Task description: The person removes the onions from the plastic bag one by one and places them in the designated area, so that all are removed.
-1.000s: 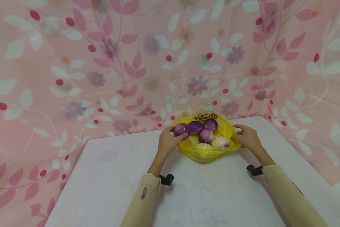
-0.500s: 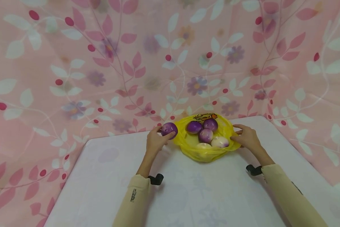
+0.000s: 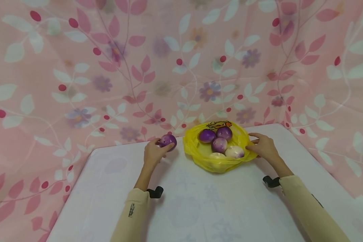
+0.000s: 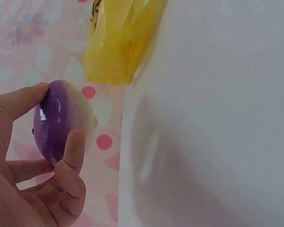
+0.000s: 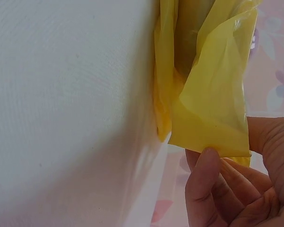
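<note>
My left hand (image 3: 153, 153) holds a glossy purple-and-white turnip (image 3: 168, 143) off to the left of a yellow plastic bag (image 3: 190, 144). In the left wrist view, thumb and fingers grip this turnip (image 4: 57, 116), purple on one side and cream on the other. The bag lies open on the table, several more turnips (image 3: 219, 145) inside it, some purple and some mostly white. At the bag's right side my right hand (image 3: 264, 147) pinches its edge; the right wrist view shows the yellow plastic (image 5: 213, 104) between thumb and fingers.
A white-covered table (image 3: 181, 208) bears the bag near its back edge. Behind and beside the table hangs a pink flowered cloth (image 3: 163, 50). A black wrist mount (image 3: 155, 192) sticks out from the left sleeve, another mount (image 3: 271, 182) from the right.
The left hand has carried the turnip leftward, from over the bag's left rim to beyond it. My right hand has stayed at the bag's right edge.
</note>
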`<action>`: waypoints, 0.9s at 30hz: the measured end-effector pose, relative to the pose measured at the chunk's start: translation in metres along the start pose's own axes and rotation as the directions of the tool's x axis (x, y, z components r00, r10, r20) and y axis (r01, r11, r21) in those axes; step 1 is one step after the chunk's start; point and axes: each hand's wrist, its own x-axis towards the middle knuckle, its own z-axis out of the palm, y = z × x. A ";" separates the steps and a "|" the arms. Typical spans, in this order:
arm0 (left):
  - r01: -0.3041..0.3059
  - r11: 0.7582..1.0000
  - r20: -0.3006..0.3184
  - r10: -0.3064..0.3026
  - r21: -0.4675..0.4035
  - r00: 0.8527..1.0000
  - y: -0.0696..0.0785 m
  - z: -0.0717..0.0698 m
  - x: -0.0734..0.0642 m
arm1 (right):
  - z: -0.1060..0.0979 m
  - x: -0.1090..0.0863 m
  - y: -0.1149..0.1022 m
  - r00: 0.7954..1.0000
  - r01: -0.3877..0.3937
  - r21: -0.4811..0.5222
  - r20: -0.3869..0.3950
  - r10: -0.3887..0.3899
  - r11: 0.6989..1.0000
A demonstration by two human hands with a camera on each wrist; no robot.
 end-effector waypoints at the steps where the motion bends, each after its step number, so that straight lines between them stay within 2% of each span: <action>1: 0.005 1.000 0.003 -0.005 -0.001 1.000 -0.002 -0.002 0.001 | 0.000 0.000 0.000 1.000 0.004 0.001 -0.002 -0.004 1.000; 12: 0.048 0.998 -0.005 -0.048 -0.036 0.999 -0.024 -0.020 0.003 | -0.001 -0.002 -0.003 1.000 -0.007 0.003 0.003 0.007 1.000; 18: 0.087 0.996 -0.022 -0.088 -0.018 0.996 -0.036 -0.031 0.004 | -0.001 -0.002 -0.004 1.000 -0.012 0.013 -0.002 0.012 1.000; 27: 0.128 0.992 0.021 -0.127 -0.024 0.992 -0.049 -0.034 0.003 | -0.002 -0.003 -0.003 1.000 -0.026 -0.004 0.002 0.026 1.000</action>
